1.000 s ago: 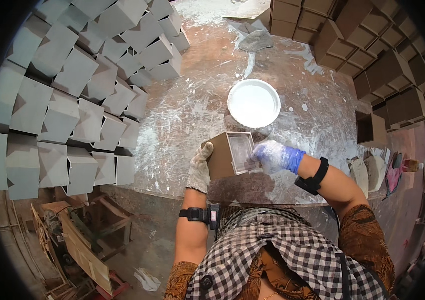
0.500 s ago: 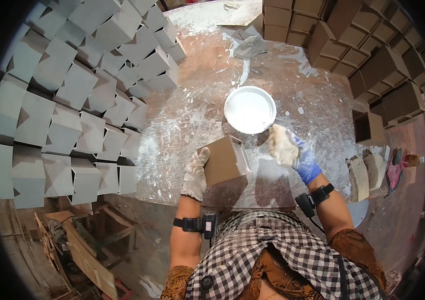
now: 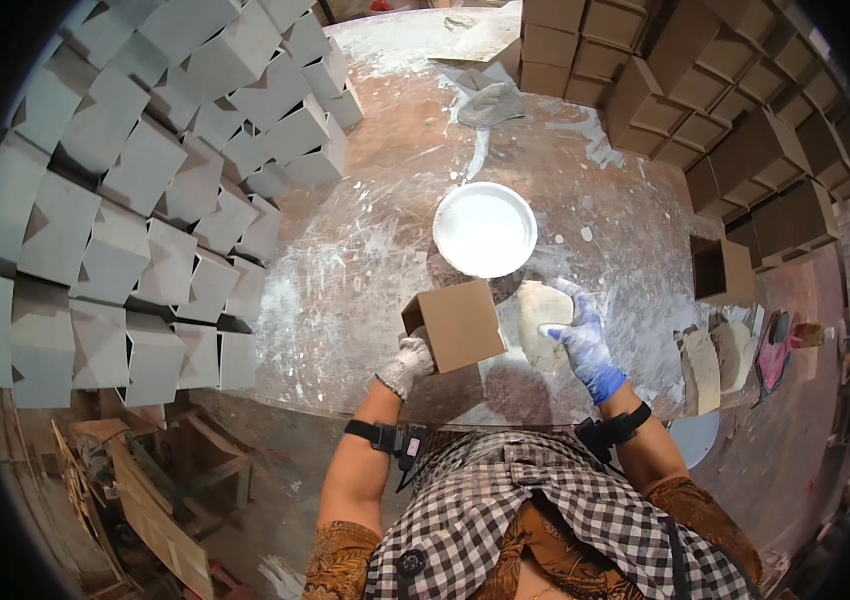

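Observation:
My left hand (image 3: 406,367), in a white knit glove, grips a brown open-ended box (image 3: 457,328) by its left side. Some of its fingers reach inside the open end and are hidden. A plain brown face of the box is turned up. My right hand (image 3: 590,348), in a glove stained blue and white, closes on a cream-coloured fleecy pad (image 3: 545,318), thumb on top. The pad is apart from the box, just to its right. Beyond both hands stands a round white tub (image 3: 442,252) with white liquid in it.
White-coated boxes (image 3: 135,240) are stacked high at the left. Bare brown boxes (image 3: 745,150) rise at the right, with a single one (image 3: 723,270) nearer. Cream pads (image 3: 715,360) lie at the table's right edge. A grey rag (image 3: 491,104) rests on the white-smeared table (image 3: 365,230).
The box has turned in my left hand, its open end now facing left and a plain face up. My right hand has drawn the pad back from the tub, nearer me.

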Demonstrator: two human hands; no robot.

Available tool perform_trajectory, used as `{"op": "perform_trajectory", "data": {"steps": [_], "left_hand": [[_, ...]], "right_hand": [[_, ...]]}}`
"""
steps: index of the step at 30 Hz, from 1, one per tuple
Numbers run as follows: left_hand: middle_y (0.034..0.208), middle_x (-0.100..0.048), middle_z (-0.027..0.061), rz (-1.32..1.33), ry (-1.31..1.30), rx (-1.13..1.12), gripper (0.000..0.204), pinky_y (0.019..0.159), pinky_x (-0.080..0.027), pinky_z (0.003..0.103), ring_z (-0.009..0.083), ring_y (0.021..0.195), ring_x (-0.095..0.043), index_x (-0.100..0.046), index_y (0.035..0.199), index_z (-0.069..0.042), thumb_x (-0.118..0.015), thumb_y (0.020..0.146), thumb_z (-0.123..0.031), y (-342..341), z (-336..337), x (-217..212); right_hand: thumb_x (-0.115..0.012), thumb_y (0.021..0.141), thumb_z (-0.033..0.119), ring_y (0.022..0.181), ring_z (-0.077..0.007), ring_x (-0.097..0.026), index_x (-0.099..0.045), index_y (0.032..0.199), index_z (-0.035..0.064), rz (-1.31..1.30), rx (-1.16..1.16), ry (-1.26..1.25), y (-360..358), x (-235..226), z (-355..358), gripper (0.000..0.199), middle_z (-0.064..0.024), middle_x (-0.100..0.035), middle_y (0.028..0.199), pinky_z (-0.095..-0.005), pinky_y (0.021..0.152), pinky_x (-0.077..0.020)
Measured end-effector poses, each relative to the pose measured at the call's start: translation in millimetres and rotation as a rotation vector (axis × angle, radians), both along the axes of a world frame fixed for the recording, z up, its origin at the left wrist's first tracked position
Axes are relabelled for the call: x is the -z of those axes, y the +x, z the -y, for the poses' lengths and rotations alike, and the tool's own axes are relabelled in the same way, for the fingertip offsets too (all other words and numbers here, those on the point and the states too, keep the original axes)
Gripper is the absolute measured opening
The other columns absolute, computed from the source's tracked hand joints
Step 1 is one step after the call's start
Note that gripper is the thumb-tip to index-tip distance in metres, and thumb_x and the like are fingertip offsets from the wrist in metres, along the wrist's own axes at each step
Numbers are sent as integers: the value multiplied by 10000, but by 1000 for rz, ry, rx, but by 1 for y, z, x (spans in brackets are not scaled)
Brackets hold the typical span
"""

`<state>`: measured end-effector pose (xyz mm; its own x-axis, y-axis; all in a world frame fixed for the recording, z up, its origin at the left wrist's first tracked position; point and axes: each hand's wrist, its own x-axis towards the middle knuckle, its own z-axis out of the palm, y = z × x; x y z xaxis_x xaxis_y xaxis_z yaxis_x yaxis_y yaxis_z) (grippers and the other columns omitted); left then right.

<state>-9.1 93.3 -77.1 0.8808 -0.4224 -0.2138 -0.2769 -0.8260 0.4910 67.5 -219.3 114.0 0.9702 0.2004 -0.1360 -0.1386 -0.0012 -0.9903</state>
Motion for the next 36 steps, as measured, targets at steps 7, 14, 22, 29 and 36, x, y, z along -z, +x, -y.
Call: {"op": "perform_trajectory", "data": {"steps": [7, 14, 22, 29, 36], "left_hand": [[1178, -539, 39, 4, 212, 92, 397, 816, -426, 362, 206, 1019, -536, -485, 1215, -163, -477, 833, -274, -2, 0, 60], [1187, -542, 26, -194, 409, 181, 440, 827, -403, 381, 213, 1039, -520, -492, 1222, -182, -505, 799, -305, 21, 41, -30], [1233, -511, 33, -233, 187, 41, 430, 942, -355, 381, 215, 1129, -477, -482, 1237, -189, -479, 811, -245, 22, 41, -43], [1207, -530, 62, -177, 150, 77, 414, 898, -401, 422, 220, 1085, -519, -489, 1230, -190, -459, 819, -233, 27, 52, -79], [1002, -631, 54, -72, 434, 312, 287, 655, -447, 561, 224, 952, -589, -621, 1053, -188, -465, 814, -225, 15, 52, 1]], "right_hand": [[-702, 662, 46, 1053, -298, -471, -438, 1193, 72, 630, -456, -471, 6, -37, -43, 593, -132, -473, 1137, -371, 910, -388], [-623, 665, 7, 1001, -312, -505, -480, 1159, 64, 726, -415, -557, 5, -24, -60, 517, -138, -521, 1075, -383, 863, -421], [-600, 647, 60, 969, -308, -517, -518, 1113, 73, 643, -105, -726, 96, -2, -82, 474, -138, -550, 997, -386, 828, -434], [-659, 596, 89, 943, -324, -553, -558, 1086, 94, 617, -309, -913, 143, 6, -98, 501, -147, -588, 984, -393, 839, -437], [-647, 603, 103, 898, -314, -575, -575, 1082, 101, 629, -406, -935, 150, 19, -107, 485, -158, -606, 953, -382, 811, -451]]}}
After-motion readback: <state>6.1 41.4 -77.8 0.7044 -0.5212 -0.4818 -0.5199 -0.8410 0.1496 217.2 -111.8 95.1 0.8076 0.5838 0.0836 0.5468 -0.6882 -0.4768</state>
